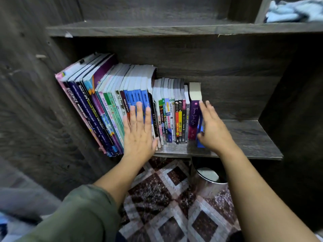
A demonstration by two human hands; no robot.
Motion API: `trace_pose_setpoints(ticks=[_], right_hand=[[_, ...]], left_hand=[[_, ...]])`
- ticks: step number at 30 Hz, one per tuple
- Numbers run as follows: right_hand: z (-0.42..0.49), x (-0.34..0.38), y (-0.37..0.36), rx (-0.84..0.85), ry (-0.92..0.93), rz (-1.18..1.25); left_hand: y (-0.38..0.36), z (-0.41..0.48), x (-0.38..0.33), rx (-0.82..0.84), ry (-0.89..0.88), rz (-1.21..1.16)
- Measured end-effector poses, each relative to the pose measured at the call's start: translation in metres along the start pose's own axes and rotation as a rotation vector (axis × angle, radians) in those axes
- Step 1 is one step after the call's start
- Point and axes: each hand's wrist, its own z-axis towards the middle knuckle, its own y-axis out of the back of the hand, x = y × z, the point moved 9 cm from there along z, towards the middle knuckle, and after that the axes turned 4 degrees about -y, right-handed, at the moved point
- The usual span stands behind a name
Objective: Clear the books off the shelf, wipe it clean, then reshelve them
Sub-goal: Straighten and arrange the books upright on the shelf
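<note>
Wooden shelf (244,137); left hand (138,131), right hand (215,130) flat against books (108,102).

"SCIENCE" on pink book spine (72,96)

Dark wooden shelf (244,137), row of upright books (139,102) at left

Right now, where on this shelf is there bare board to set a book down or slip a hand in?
Bare: shelf board between the purple book and the right wall; also the upper shelf. Crowded: left wall to the purple book, books packed tight, no gaps.
</note>
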Motion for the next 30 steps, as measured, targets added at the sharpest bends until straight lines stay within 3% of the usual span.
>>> trace_pose_setpoints(ticks=[2,5,10,14,18,22,30], right_hand=[[0.003,0.01,0.002,-0.05,0.063,-0.103],[0.019,0.02,0.011,-0.077,0.141,-0.26],[0.062,0.019,0.011,0.032,0.061,0.076],[0.085,0.019,0.006,0.145,0.003,0.08],[0.101,0.019,0.0,0.316,0.003,-0.208],[0.119,0.021,-0.001,0.491,-0.016,-0.149],[0.134,0.025,0.001,0.539,0.005,-0.246]], left_hand=[[-0.002,0.006,0.011,0.073,0.044,0.068],[-0.003,0.016,0.004,0.096,-0.032,0.095],[-0.01,0.019,-0.075,0.021,-0.333,0.032],[-0.014,0.042,-0.088,-0.065,-0.236,0.02],[-0.024,0.057,-0.081,-0.124,-0.191,0.056],[-0.032,0.056,-0.082,-0.126,-0.179,0.061],[-0.019,0.051,-0.06,-0.044,-0.083,0.151]])
